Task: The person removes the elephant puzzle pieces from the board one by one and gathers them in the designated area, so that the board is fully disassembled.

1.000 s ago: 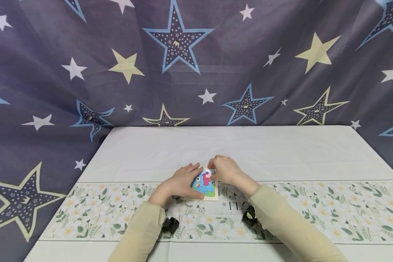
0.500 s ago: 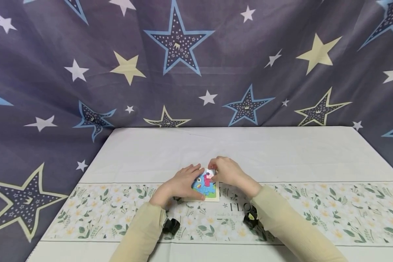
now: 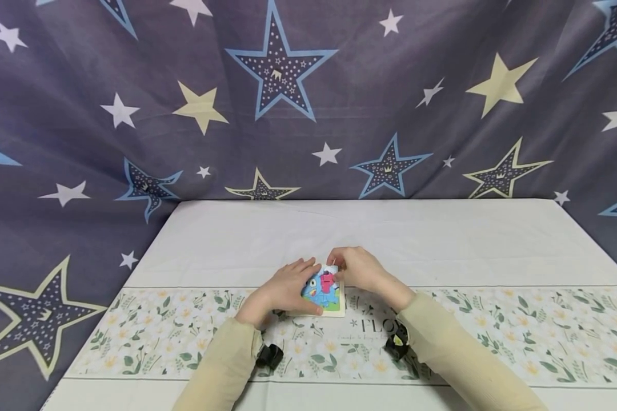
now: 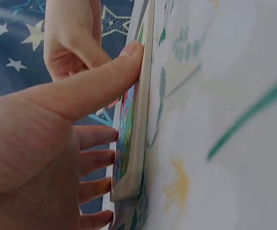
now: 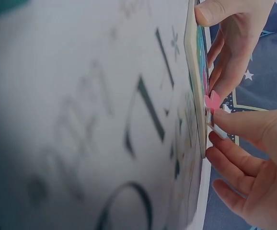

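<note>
A small jigsaw puzzle (image 3: 320, 298) in a pale tray frame lies on the table, showing a blue creature with pink and green parts. My left hand (image 3: 287, 287) is spread over its left side. In the left wrist view, the thumb (image 4: 93, 88) lies along the near edge and the fingers touch the far part of the face. My right hand (image 3: 361, 269) pinches a pink and whitish jigsaw piece (image 5: 212, 101) between thumb and forefinger at the puzzle's upper right. In the right wrist view the piece is tilted up from the face, partly covered by the fingertips.
The table has a white cloth (image 3: 416, 240) with a floral band (image 3: 493, 325) and printed lettering beside the puzzle. A dark curtain (image 3: 339, 114) with stars hangs behind and to the sides. Black wrist straps (image 3: 269, 356) sit below both hands.
The right hand has shifted slightly and the piece in it has changed its tilt over the puzzle's upper right. The left hand stays in place on the puzzle.
</note>
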Available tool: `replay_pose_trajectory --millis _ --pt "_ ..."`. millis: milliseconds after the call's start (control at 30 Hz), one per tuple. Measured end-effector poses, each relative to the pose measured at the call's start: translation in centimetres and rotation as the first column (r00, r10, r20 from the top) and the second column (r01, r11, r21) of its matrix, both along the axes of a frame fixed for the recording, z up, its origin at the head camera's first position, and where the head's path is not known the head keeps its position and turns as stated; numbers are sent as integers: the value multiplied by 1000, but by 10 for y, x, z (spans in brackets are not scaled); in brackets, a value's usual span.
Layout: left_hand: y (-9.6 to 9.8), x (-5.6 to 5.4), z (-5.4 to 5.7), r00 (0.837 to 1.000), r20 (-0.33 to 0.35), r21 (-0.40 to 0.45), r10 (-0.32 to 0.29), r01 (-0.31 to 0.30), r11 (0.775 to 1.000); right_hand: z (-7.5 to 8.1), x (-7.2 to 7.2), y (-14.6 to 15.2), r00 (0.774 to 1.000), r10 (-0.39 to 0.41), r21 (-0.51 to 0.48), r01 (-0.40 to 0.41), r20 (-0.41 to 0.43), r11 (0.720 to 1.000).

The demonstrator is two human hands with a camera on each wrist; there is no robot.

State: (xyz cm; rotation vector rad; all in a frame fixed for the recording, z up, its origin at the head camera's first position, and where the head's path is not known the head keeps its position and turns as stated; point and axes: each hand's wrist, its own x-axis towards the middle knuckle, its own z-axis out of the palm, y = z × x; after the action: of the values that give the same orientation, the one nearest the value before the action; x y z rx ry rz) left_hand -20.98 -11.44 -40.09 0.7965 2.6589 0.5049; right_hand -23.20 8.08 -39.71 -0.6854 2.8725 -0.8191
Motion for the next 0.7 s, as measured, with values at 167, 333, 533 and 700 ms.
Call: replay_pose_trajectory --millis 167,333,533,700 --pt "2 0 -1 1000 -9 -33 12 -12 999 -1 -2 2 1000 15 -50 -16 -24 999" --pt "5 2 3 1000 -9 -75 29 -30 997 -1 -3 5 999 38 -102 -40 -17 994" --pt "6 5 5 999 -20 -85 38 -40 996 0 -2 9 999 51 -133 -48 16 990" --pt "6 5 4 999 -22 -78 44 -45 996 0 -2 13 999 36 -133 -36 0 990"
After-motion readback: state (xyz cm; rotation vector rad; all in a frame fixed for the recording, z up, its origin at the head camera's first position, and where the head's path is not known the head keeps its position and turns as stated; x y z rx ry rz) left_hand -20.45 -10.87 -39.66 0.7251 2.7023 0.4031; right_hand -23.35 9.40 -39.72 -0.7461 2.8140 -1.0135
